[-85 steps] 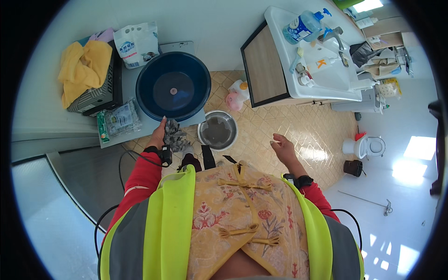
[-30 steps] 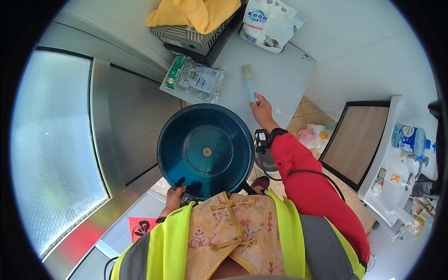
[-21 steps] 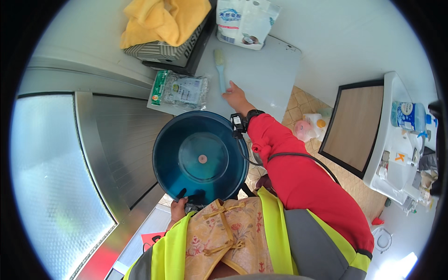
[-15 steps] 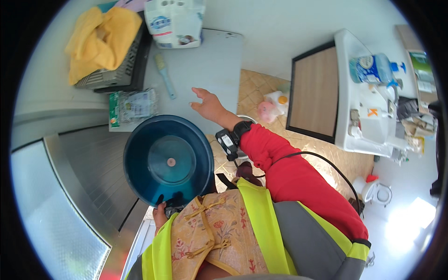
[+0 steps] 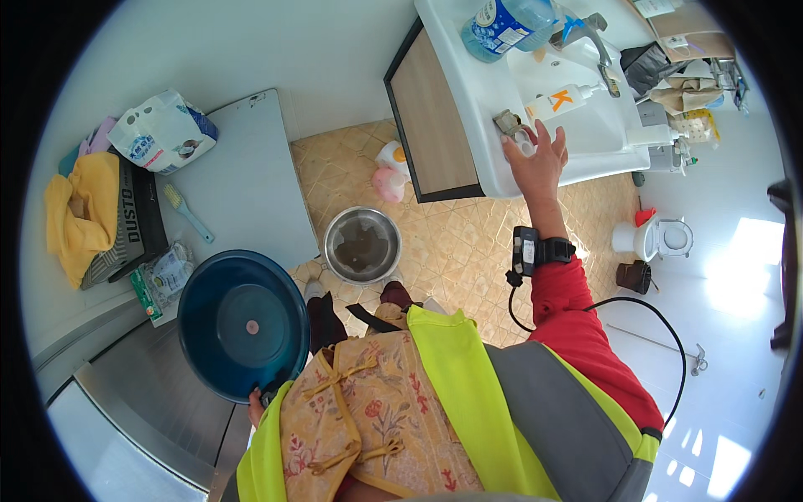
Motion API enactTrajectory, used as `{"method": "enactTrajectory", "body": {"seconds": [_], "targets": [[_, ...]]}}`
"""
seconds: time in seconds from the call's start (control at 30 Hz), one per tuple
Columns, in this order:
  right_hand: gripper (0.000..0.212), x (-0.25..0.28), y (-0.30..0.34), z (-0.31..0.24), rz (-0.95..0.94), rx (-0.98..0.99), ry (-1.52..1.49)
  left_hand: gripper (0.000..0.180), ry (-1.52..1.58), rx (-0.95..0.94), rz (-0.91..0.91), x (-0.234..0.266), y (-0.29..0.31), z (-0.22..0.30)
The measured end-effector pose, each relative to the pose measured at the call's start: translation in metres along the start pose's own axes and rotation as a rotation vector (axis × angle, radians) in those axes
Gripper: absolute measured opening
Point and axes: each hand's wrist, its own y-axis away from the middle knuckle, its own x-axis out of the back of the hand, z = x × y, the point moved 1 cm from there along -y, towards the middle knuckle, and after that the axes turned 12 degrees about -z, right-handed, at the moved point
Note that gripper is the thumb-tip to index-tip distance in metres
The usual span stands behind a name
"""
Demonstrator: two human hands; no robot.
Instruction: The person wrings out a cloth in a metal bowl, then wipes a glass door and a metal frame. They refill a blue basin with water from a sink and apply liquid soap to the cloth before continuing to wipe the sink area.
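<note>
My left hand [image 5: 256, 407] grips the rim of a dark blue plastic basin [image 5: 219, 356] at my left side, its inside tilted up toward me. Only some of that hand's fingers show. Over the front edge of the white washbasin [image 5: 602, 138] reaches my right hand [image 5: 539, 166], fingers spread. It is close to a small whitish round item [image 5: 524, 144] and a small brownish-grey item [image 5: 506, 124] on the ledge; contact cannot be made out. Just beyond lies a white pump bottle [image 5: 559, 102] with an orange mark.
A steel bowl [image 5: 363, 245] holding murky liquid stands on the tiled floor. A brush [image 5: 188, 213], a plastic packet [image 5: 167, 272] and a white bag [image 5: 163, 132] rest on the pale tabletop [image 5: 242, 171]. A large blue bottle [image 5: 506, 29] stands on the washbasin, near the tap [image 5: 604, 54].
My right hand has swung from over the pale tabletop to the washbasin's edge. The view has turned right, bringing the steel bowl fully into sight. My left hand still grips the basin.
</note>
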Motion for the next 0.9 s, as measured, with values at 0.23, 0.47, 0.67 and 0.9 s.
{"method": "enactTrajectory", "body": {"seconds": [0.23, 0.47, 0.67, 0.9], "targets": [[0.086, -0.021, -0.014, 0.02, -0.237, -0.105, -0.09, 0.033, 0.055, 0.049, 0.002, -0.017, 0.001, 0.004], [0.072, -0.017, -0.008, 0.023, -0.181, -0.095, -0.13, 0.024, 0.34, 0.08, -0.108, -0.05, 0.027, 0.018], [0.063, -0.02, -0.011, 0.021, -0.206, -0.081, 0.003, 0.025, 0.326, 0.172, -0.114, -0.042, 0.016, 0.02], [0.057, -0.021, -0.019, 0.032, -0.269, -0.032, 0.018, 0.027, 0.256, 0.186, -0.116, -0.026, -0.005, 0.011]]}}
